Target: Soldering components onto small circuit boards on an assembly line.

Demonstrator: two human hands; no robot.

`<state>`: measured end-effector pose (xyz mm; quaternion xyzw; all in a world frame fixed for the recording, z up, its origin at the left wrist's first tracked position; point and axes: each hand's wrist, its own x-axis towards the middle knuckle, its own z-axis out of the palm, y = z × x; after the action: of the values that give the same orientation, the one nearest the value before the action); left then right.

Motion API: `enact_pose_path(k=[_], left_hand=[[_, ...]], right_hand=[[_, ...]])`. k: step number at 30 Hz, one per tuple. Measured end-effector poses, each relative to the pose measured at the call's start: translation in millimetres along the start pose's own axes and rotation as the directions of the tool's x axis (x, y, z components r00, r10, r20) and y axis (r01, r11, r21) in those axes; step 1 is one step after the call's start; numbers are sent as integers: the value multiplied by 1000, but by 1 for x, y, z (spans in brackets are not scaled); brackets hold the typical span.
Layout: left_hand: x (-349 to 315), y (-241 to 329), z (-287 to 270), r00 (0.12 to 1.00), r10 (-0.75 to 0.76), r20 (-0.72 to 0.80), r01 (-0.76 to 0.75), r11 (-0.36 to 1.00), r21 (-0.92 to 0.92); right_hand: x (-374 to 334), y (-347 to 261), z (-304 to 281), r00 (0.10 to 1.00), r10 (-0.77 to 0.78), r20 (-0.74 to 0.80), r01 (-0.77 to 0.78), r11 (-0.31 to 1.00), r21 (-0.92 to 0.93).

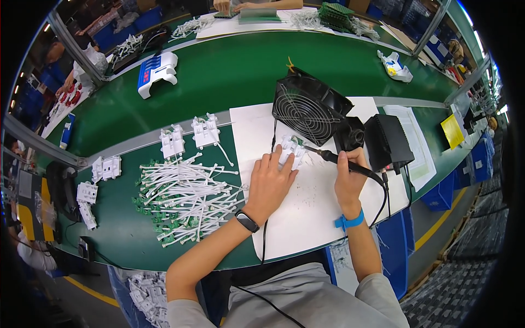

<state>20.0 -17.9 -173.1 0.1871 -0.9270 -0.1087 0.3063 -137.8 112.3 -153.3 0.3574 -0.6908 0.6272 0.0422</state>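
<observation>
While steadying the white housing (296,153) on the white mat (311,232) with the left hand (270,183), open and fingers spread, tips resting against the plastic, gripped the soldering iron (329,156) in the closed right hand (350,180) and held its tip at or just beside the small green board (298,140) at the housing's far end. Could not tell contact from a narrow gap. Judged this piece only partly done. Saw two similar housings (173,142) beyond the heap, perhaps finished; could not confirm. Reckoned much as left, judging by the large heap of white wires with green boards (191,191). For room, found the mat's near half open toward the front edge of the bench (117,238). Found little space beyond the housing, with the fan (305,112) just behind and the iron stand (350,135) and black box (389,142) crowding the right. Noted a black cable (265,240) along the mat's left side and the iron's cord (385,198) looping near the right wrist, both liable to snag.
</observation>
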Motion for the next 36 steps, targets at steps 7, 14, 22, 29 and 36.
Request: enact_pose_path(k=[7,14,22,29,36], left_hand=[[-2,3,0,1000,0,-1,0,1000,6],[-2,3,2,999,30,-12,-29,999,35],[3,3,-2,999,47,1,-47,997,56],[2,3,-1,998,57,-18,-57,998,25],[-2,3,-8,999,53,12,-53,998,13]], right_hand=[[-7,-1,-14,991,83,-108,-63,982,177],[-15,-18,-56,988,-34,-151,44,997,60],[11,-28,-91,923,-102,-370,60,991,-122],[45,-6,-53,987,56,-151,-76,989,-128],[52,-10,-51,988,153,-20,-154,981,-118]])
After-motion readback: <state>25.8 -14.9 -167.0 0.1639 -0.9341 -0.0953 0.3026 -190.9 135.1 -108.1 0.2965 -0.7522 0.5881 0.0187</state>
